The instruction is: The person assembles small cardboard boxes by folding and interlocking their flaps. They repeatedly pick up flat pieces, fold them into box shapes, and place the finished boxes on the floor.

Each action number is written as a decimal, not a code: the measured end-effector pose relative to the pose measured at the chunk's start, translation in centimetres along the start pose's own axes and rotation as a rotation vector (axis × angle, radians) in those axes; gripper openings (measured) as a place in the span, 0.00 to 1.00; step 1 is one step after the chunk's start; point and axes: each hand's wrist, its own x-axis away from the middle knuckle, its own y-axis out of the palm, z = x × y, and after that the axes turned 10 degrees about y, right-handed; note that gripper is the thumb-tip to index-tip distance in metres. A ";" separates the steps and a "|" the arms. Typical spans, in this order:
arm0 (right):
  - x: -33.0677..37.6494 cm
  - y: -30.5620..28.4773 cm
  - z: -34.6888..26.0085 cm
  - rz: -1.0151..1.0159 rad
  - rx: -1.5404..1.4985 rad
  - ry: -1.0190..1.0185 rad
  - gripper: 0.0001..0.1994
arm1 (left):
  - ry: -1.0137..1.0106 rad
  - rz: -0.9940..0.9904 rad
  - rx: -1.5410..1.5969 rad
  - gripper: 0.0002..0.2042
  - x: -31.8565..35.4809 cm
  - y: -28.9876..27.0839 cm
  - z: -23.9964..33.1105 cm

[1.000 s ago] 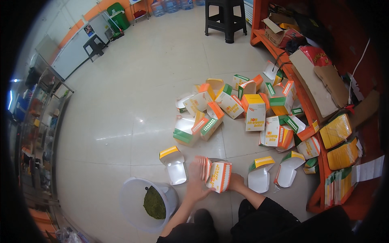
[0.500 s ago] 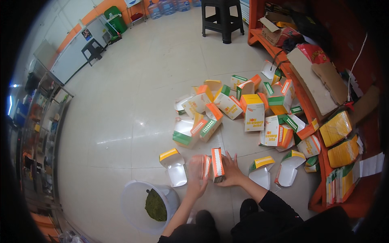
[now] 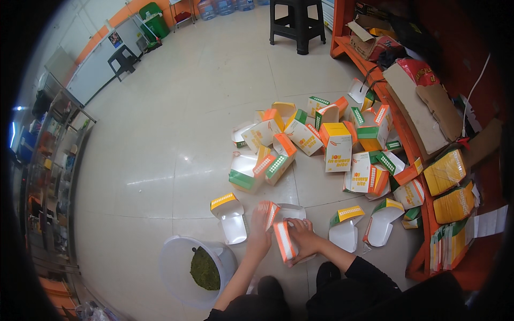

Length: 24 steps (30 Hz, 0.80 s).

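Observation:
My right hand [image 3: 303, 238] is closed around a small cardboard food box [image 3: 285, 242], tilted, with its orange-and-white side up. Just left of it, my left hand [image 3: 261, 223], slightly blurred, grips the orange edge of an open cardboard food box [image 3: 292, 212] whose white inside shows. Part of that open box is hidden behind my hands. To the left lies an open yellow-edged box [image 3: 232, 219]. Two more opened boxes, one yellow-and-green edged [image 3: 344, 230] and one with a yellow edge [image 3: 383, 222], lie right of my right hand.
A heap of folded-up food boxes [image 3: 337, 150] spreads ahead on the tiled floor. A translucent bucket [image 3: 227, 259] with a green mass inside stands by my left forearm. An orange shelf [image 3: 399, 117] with cartons runs along the right. A black stool [image 3: 297, 24] stands far ahead.
The box in my right hand has come nearer to me and tilted. An open box with a white inside now shows between my hands. The heap has not changed.

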 end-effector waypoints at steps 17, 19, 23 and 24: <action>-3.7 -1.8 1.7 0.326 0.090 0.089 0.56 | 0.049 -0.033 0.047 0.35 -1.1 -0.8 1.0; -4.0 -1.0 0.2 0.298 0.072 0.118 0.57 | 0.015 -0.050 0.062 0.33 -1.0 -0.9 0.9; -4.5 0.3 -0.7 0.440 0.206 0.179 0.54 | -0.029 -0.064 0.136 0.29 -0.2 -0.6 0.2; -4.6 0.6 -0.4 0.481 0.333 0.208 0.52 | -0.005 -0.051 0.160 0.28 0.0 -0.4 0.0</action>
